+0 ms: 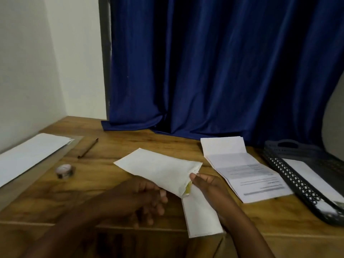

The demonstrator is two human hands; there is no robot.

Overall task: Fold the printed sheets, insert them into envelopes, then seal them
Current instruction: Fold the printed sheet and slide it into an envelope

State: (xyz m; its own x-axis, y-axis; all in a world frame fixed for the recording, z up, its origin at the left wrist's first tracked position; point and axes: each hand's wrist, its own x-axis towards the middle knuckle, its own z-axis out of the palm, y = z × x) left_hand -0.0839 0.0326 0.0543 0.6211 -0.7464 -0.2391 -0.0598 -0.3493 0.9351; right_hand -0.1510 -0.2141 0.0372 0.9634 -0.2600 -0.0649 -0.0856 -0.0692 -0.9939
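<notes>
A wooden counter (115,183) carries everything. Nearest the camera, a folded sheet (202,216) lies with its lower end near the counter's front edge and its upper end at the mouth of a white envelope (158,168); whether it is already inside cannot be told. The envelope slants up and away to the left, with a strip of yellow showing at its open end.

The left hand (147,198) sits under the envelope's near edge, fingers loosely curled; blur hides whether they actually pinch the paper. The right hand (210,185) is on the right of the folded sheet, its thumb pressed at the envelope's mouth and the other fingers fairly straight along the sheet's edge.

To the right, just beside the right hand, a stack of folded printed sheets (247,174) lies partly unfolded, text facing up. Farther right is a dark perforated tray (290,175) holding white paper, and it touches or nearly touches that stack.

To the left, well apart from the hands, a small roll of tape (65,171) rests on the counter. Beyond it lie a brown pen (88,148) and, at the left edge, a stack of plain white paper (31,155).

Behind the counter hangs a blue curtain (214,71), its hem resting on the wood, with a white wall (37,62) to the left.
</notes>
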